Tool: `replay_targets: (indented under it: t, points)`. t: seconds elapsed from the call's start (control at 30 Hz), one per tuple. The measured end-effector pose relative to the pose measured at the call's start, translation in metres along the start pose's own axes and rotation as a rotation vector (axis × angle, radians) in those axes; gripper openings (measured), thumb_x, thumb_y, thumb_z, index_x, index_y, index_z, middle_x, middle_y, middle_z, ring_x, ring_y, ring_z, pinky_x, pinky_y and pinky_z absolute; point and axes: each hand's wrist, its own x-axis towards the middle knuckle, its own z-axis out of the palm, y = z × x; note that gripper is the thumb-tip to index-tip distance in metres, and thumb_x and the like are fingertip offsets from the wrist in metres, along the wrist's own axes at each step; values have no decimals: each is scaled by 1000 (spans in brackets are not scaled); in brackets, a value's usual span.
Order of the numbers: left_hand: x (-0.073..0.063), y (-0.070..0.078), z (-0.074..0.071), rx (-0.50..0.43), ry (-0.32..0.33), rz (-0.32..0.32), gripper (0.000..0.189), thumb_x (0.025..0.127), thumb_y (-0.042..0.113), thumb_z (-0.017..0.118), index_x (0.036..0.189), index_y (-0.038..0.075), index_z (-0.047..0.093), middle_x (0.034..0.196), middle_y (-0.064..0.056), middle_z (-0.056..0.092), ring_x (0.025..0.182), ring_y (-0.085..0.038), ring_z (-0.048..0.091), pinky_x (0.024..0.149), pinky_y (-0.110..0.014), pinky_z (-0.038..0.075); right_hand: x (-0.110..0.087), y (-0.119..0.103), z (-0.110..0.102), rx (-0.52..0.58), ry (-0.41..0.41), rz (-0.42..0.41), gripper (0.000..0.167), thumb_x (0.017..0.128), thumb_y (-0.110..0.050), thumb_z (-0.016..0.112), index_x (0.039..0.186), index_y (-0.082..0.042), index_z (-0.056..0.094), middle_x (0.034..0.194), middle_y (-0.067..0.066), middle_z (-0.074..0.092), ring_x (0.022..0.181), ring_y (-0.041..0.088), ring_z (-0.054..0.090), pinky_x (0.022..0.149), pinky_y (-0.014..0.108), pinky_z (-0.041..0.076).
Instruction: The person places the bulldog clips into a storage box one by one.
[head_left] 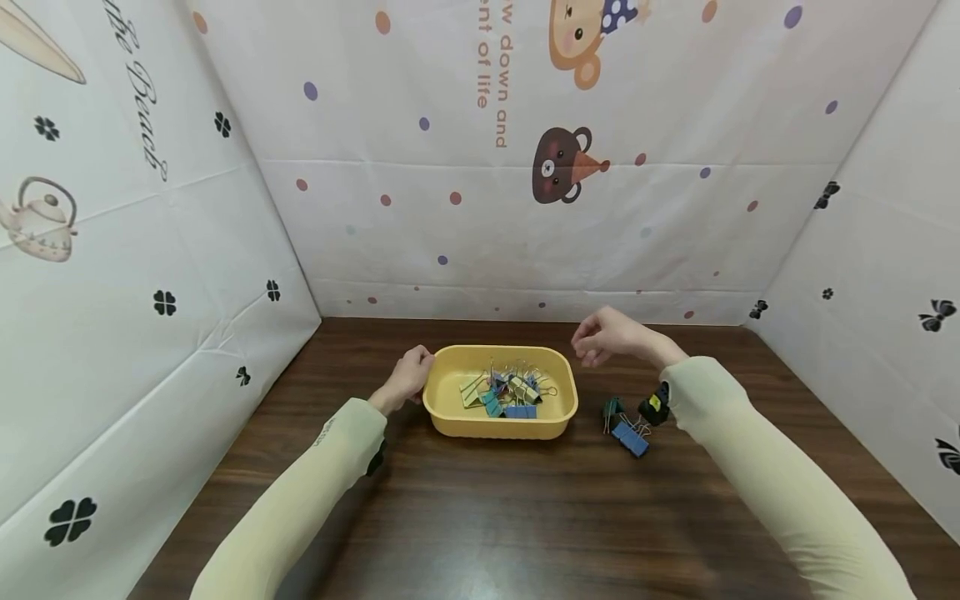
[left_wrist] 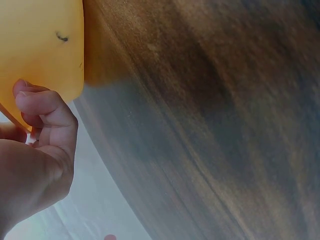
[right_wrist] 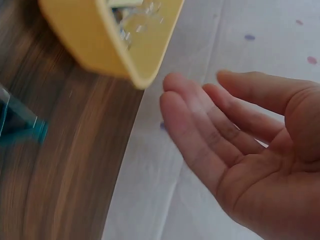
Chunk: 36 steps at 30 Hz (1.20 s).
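A yellow plastic bin (head_left: 498, 429) stands on the table, with several binder clips (head_left: 520, 412) in blue, teal and pale yellow heaped inside. My left hand (head_left: 409, 375) grips its left end; in the left wrist view, curled fingers (left_wrist: 47, 102) hold the bin's rim. Just past the right end of the bin, my right hand (head_left: 611, 335) hovers with relaxed, slightly bent fingers. Nothing lies between that hand's fingers (right_wrist: 185, 127) in the right wrist view. Below it on the table are a blue binder clip (head_left: 630, 438) and a dark teal binder clip (head_left: 612, 410).
The dark wooden table (head_left: 480, 508) is enclosed by printed white sheets at the back (head_left: 450, 225) and both sides. A black wrist device (head_left: 655, 406) on the right forearm overlaps the area beside the loose clips in the head view.
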Motion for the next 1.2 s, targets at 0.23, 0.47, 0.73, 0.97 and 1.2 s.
replay_targets:
  t: [0.23,0.47,0.73,0.97,1.2]
  points:
    - [-1,1,0,6,13,8,29,106,21,35,115,-2,50,85,-21,56,48,-13,45,41,-25,44,-29,20,-16,-260,-119,95,10,88,-4,62,92,2,69,83,17,69,71,23,67,69,40,59]
    - [-1,1,0,17,15,10,29,106,21,35,115,-1,51,85,-19,56,50,-14,46,44,-28,47,-41,40,-18,-308,-259,260,10,80,-3,67,88,-2,73,76,14,71,66,23,69,68,41,59]
    - [-1,1,2,15,16,4,28,105,22,34,113,0,51,84,-18,55,51,-14,46,42,-25,44,-44,52,-9,-286,-321,358,11,81,-5,69,90,0,71,78,15,72,68,25,71,69,40,60]
    - [-1,1,1,3,9,1,29,106,22,35,114,-1,50,88,-22,57,49,-14,46,42,-26,45,-46,55,-3,-262,-324,394,7,81,-1,68,88,0,70,75,15,72,62,21,70,65,39,60]
    - [0,1,2,11,9,-4,30,106,23,35,115,-1,50,88,-22,57,48,-13,46,44,-28,46,-46,62,-2,-232,-338,388,7,83,0,68,89,2,70,75,15,72,59,19,69,62,38,60]
